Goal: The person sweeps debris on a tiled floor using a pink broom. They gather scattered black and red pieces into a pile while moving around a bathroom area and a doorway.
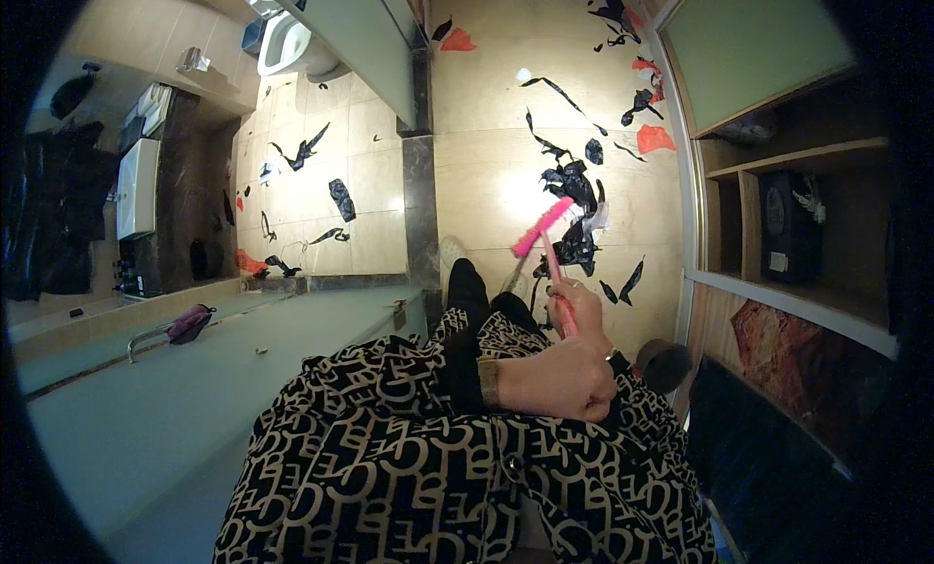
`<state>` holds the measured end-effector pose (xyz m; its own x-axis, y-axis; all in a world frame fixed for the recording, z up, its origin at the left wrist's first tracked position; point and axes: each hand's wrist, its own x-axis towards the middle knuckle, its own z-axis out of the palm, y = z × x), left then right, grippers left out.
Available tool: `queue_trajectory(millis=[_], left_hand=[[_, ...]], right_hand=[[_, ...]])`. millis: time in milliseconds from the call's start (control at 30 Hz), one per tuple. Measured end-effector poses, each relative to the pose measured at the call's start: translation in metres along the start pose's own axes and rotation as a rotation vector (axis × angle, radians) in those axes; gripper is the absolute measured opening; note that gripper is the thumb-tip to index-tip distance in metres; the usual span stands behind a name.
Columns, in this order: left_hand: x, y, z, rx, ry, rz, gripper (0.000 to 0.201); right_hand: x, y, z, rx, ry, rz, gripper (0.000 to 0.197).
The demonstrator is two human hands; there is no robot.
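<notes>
A broom with a pink bristled head (543, 228) and a pink handle (555, 259) slants down from the floor toward me. Lower on the handle, my right hand (581, 309) wraps its fingers round it. Just nearer to me, my left hand (559, 379) is closed in a fist at the handle's upper end, which it mostly hides. The broom head lies against a heap of black plastic scraps (572, 184), with more of that heap (578, 248) to its right. A whitish clear scrap sits beside the heap.
More black strips and red scraps (656, 138) lie over the floor and in the bathroom at left, with its toilet (285, 44). A dark wall edge (422, 209) divides the rooms. Open shelves (803, 175) and a dark bin (664, 364) stand at right; a glass panel (224, 369) at left.
</notes>
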<state>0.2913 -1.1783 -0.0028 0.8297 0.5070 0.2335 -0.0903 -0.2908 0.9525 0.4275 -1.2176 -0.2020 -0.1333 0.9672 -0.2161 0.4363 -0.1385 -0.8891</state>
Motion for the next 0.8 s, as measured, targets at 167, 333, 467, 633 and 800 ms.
queue_trajectory(millis=[167,333,467,633,800], left_hand=[[0.009,-0.016,0.01,0.141,-0.092,-0.121,0.021],[0.014,-0.028,0.013,0.01,-0.114,-0.169,0.02],[0.024,-0.023,0.004,-0.075,-0.145,-0.082,0.02],[0.023,-0.007,-0.029,-0.069,-0.242,-0.208,0.023],[0.028,0.021,-0.06,0.096,-0.193,-0.06,0.021]], right_hand=[[0.011,-0.015,0.028,0.078,0.057,-0.101,0.017],[0.009,0.011,0.02,0.055,0.014,0.013,0.014],[-0.01,0.019,-0.02,-0.149,0.113,-0.025,0.014],[-0.001,-0.015,-0.038,-0.322,0.133,0.017,0.018],[0.054,-0.065,-0.015,-0.21,0.11,-0.085,0.014]])
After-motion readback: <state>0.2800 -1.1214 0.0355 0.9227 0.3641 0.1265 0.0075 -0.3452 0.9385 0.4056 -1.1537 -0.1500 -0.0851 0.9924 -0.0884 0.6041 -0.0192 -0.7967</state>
